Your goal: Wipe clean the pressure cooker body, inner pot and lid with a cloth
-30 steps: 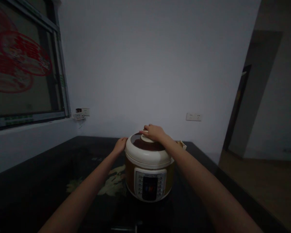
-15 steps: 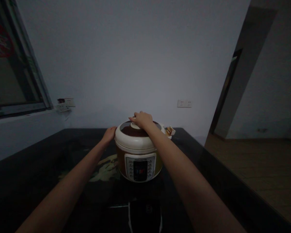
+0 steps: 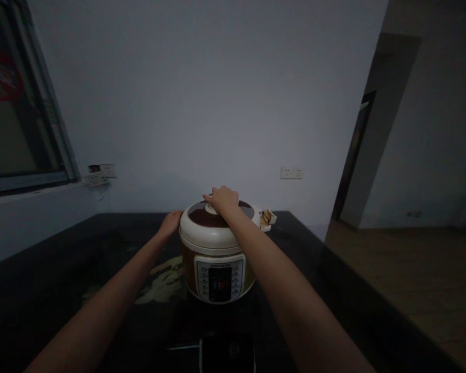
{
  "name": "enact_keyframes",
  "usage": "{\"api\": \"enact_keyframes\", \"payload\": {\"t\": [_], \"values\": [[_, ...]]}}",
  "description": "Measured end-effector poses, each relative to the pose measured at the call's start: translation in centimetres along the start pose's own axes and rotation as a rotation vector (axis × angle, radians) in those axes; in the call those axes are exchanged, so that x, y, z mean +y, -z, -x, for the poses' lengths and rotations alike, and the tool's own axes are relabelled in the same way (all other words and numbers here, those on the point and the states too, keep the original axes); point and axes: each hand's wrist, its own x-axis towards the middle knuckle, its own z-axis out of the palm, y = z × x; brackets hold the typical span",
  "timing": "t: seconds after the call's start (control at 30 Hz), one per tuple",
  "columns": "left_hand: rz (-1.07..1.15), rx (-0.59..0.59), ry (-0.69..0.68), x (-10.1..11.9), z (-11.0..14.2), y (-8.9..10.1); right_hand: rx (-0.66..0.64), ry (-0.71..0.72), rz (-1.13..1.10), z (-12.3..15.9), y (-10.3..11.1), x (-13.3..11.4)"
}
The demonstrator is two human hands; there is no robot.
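Observation:
An electric pressure cooker [image 3: 217, 243] with a cream and dark red lid stands upright on a glossy black table [image 3: 140, 321]. Its front panel [image 3: 219, 280] with buttons and a dark display faces me. On top, my right hand [image 3: 223, 199] is closed over the lid's knob handle [image 3: 210, 209], which the fingers partly cover. At the cooker's left side, my left hand [image 3: 171, 223] rests against the edge by the lid rim; its fingertips are hidden behind the cooker.
A small white box with yellowish contents [image 3: 267, 217] is behind the cooker's right side. At the near edge lies a black object [image 3: 227, 355], partly cut off. Wall sockets [image 3: 291, 173] and a window [image 3: 19, 103] are beyond. Wooden floor [image 3: 404, 280] lies to the right.
The whole view has shifted, so the cooker appears slightly lower and further left. Both hands keep their places on the cooker, and the lid looks unchanged.

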Motion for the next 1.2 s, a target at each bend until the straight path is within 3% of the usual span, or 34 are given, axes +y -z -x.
{"api": "enact_keyframes", "payload": {"t": [0.93,1.2], "values": [[0.081,0.019,0.063,-0.2,-0.2,-0.1,0.019,-0.129,-0.032,-0.4,-0.2,-0.9],[0.099,0.020,0.068,0.0,0.2,-0.2,0.025,-0.224,-0.033,-0.4,0.0,-1.8]]}}
